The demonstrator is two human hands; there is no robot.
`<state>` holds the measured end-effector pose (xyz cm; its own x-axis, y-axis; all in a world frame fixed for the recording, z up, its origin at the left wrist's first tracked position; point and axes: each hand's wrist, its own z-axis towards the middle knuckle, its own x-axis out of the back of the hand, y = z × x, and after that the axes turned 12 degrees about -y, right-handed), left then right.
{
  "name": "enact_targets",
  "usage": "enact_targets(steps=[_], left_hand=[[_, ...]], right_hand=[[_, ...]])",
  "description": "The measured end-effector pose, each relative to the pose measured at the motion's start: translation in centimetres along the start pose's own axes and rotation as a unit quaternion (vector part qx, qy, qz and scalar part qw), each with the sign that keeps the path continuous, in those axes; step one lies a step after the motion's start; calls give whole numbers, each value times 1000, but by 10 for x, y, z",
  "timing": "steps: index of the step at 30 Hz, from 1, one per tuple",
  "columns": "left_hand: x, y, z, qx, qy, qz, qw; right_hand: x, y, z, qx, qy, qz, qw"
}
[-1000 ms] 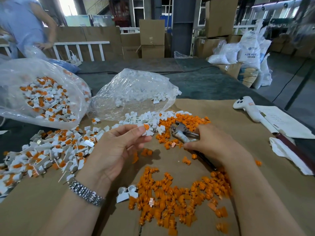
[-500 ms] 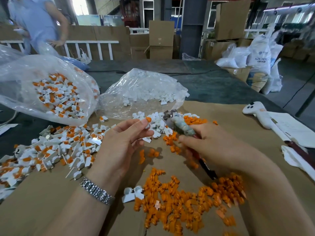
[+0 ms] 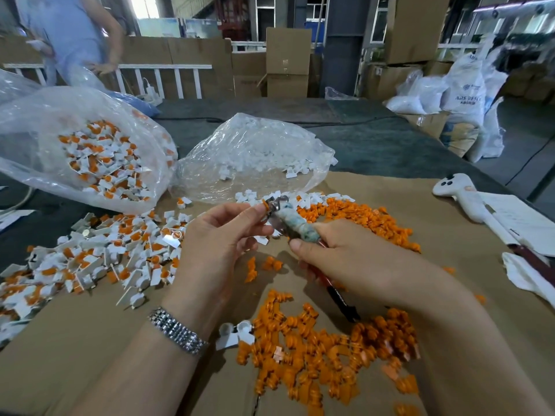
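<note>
My right hand [image 3: 339,259] grips a pair of pliers [image 3: 295,223] with worn, tape-wrapped jaws and a dark handle that sticks out below the palm. My left hand [image 3: 216,244] pinches a small orange-and-white plastic piece [image 3: 264,203] at its fingertips, right against the pliers' tip. Loose orange plugs [image 3: 324,355] lie heaped near me on the cardboard sheet [image 3: 90,355]. A second orange heap [image 3: 363,217] lies behind my right hand. Assembled white-and-orange pieces [image 3: 99,259] are spread to the left.
Two clear plastic bags stand behind: one with white-and-orange pieces [image 3: 99,157], one with white parts [image 3: 255,154]. A white handheld device [image 3: 462,196], papers and a cloth lie at the right. A person [image 3: 72,37] stands at the far left. Cartons and sacks line the background.
My right hand has lifted the pliers off the orange pile and brought their tip up to the piece in my left fingertips. My left hand has stayed roughly in place.
</note>
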<state>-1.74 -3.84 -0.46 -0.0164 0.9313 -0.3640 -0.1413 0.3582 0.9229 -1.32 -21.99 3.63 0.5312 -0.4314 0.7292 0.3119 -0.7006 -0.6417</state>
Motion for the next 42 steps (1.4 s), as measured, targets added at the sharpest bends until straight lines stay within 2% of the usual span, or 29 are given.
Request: enact_targets(steps=[4, 9, 16, 19, 21, 24, 28, 31, 34, 39, 42], left_hand=[[-1, -1, 0, -3, -1, 7, 1000], [-1, -2, -1, 12, 5, -8, 1000], [1, 1, -1, 9, 8, -17, 1000], [4, 3, 0, -8, 0, 12, 1000], [7, 4, -1, -15, -3, 22, 1000], [8, 5, -3, -18, -5, 55, 998], [5, 5, -4, -11, 0, 135, 991], [2, 4, -5, -14, 1, 161, 987], [2, 3, -6, -18, -3, 185, 983], [6, -1, -4, -21, 4, 311, 950], [13, -2, -1, -34, 63, 436, 897]], right_hand=[[-5, -2, 2, -4, 12, -14, 1000], [-16, -4, 9, -26, 85, -43, 995], [-28, -5, 19, -34, 136, -90, 986], [-20, -3, 13, -2, 94, -39, 995], [-10, 0, 6, -1, 54, 40, 998], [6, 14, 1, -33, 91, 93, 991], [13, 43, 13, -140, 160, -44, 976], [8, 59, 25, -231, 163, -155, 947], [2, 65, 32, -265, 158, -189, 932], [1, 67, 33, -271, 173, -188, 928], [2, 62, 32, -217, 207, -184, 936]])
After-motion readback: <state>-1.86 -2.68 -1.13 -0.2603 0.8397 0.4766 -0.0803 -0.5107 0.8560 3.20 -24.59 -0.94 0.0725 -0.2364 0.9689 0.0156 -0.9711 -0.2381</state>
